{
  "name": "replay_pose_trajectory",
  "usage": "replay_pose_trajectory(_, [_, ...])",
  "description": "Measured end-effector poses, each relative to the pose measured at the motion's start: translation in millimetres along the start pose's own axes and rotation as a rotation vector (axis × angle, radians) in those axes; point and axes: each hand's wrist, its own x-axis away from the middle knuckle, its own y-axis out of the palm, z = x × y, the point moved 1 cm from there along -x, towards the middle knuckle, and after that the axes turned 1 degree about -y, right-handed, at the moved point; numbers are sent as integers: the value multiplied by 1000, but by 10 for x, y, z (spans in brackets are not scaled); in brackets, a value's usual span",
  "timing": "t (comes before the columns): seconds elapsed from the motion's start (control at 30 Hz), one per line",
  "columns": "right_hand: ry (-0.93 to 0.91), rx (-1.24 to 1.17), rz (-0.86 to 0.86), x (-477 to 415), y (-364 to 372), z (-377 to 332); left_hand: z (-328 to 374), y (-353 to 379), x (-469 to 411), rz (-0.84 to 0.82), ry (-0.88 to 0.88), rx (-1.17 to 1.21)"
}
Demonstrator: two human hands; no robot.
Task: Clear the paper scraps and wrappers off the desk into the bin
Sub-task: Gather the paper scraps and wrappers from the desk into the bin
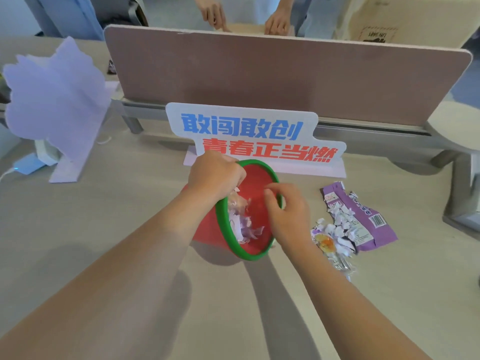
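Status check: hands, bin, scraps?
Left hand grips tilted red, green-rimmed bin. Right hand open over it. Torn paper scraps, purple wrapper still on desk.

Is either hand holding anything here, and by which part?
The left hand grips the red bin by the far side of its green rim. The right hand hovers over the bin's mouth with loosely spread fingers, holding nothing visible.

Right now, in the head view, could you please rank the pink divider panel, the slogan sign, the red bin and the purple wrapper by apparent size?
1. pink divider panel
2. slogan sign
3. red bin, nearer and partly covered by hands
4. purple wrapper
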Motion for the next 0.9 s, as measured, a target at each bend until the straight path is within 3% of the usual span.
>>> replay_pose_trajectory(0.07, [71,139,199,35,-249,419,36,33,18,-14,12,-43])
replay_pose_trajectory(0.1, [165,251,176,65,-350,636,66,57,42,-12,3,-55])
replay_pose_trajectory(0.2, [374,696,-157,211,-490,1204,165,166,102,-7,-16,-78])
replay_pose_trajectory(0.27, [401,798,-308,310,-507,1467,223,255,134,-25,-12,-121])
replay_pose_trajectory(0.37, [355,851,-313,416,-474,1694,276,343,164,-40,-6,-161])
replay_pose_trajectory(0.6, [188,819,-46,406,-418,1779,311,385,234,-7,-18,-171])
replay_pose_trajectory(0.8, [8,782,-77,336,-477,1819,314,390,363,33,-60,-180])
replay_pose_trajectory(0.9, [21,815,-186,265,-513,1849,324,396,409,39,-79,-163])
